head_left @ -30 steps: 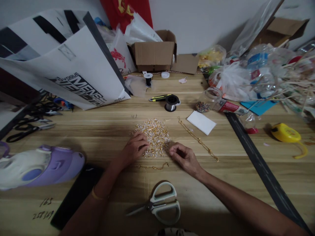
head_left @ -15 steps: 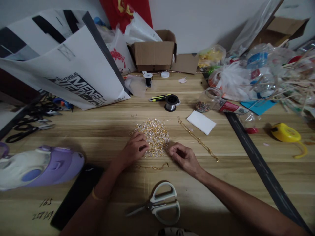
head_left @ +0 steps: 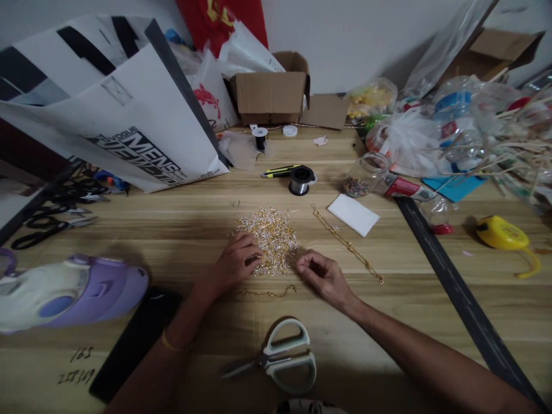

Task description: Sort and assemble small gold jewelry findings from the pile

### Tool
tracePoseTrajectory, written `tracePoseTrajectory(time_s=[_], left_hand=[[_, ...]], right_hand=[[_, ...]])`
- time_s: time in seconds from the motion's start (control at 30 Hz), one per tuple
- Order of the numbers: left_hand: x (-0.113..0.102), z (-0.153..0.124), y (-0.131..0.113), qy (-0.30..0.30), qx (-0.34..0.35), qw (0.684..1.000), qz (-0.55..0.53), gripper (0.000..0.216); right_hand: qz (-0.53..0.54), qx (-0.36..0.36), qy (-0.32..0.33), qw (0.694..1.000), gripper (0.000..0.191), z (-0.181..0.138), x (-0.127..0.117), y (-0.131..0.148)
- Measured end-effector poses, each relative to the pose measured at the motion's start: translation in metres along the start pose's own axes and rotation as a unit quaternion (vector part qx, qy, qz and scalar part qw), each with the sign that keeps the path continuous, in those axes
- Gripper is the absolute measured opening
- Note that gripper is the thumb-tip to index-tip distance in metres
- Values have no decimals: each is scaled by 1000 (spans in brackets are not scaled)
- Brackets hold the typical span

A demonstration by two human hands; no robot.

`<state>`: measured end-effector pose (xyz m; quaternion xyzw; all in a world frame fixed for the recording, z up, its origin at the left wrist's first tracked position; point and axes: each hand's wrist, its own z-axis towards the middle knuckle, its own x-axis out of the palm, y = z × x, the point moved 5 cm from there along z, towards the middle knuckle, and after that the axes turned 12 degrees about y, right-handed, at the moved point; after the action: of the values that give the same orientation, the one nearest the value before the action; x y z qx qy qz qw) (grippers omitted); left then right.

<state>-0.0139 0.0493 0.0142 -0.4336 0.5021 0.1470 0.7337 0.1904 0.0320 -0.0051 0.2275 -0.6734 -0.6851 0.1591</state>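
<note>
A heap of small gold and silver pins (head_left: 271, 237) lies in the middle of the wooden table (head_left: 181, 230). My left hand (head_left: 235, 261) rests at the heap's left edge, fingertips curled into the pins. My right hand (head_left: 321, 275) sits just right of the heap with thumb and fingers pinched together; what they pinch is too small to tell. A short gold chain (head_left: 267, 293) lies on the table between and just below both hands. A longer gold chain (head_left: 347, 244) stretches diagonally to the right of the heap.
White-handled scissors (head_left: 280, 356) lie near me. A purple and white device (head_left: 64, 293) and black phone (head_left: 135, 342) sit left. A wire spool (head_left: 301, 180), utility knife (head_left: 280, 171), bead jar (head_left: 364, 175), white card (head_left: 353, 214), black ruler (head_left: 457, 287), yellow tape measure (head_left: 502, 233), bags and a cardboard box (head_left: 271, 92) crowd the back.
Almost nothing differs. My left fingers shift slightly within the pins; my right hand stays in place.
</note>
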Motion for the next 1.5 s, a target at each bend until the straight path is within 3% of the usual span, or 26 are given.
tracePoseTrajectory(time_s=[0.33, 0.87, 1.5], left_hand=[[2, 1, -1, 2, 9, 1000, 1, 9], [-7, -1, 3, -52, -17, 998, -42, 8], [-2, 3, 1, -34, 3, 999, 1, 14]], right_hand=[[3, -7, 3, 1000, 23, 0, 0, 0], [5, 0, 2, 1000, 26, 0, 0, -2], [4, -1, 3, 1000, 25, 0, 0, 0]])
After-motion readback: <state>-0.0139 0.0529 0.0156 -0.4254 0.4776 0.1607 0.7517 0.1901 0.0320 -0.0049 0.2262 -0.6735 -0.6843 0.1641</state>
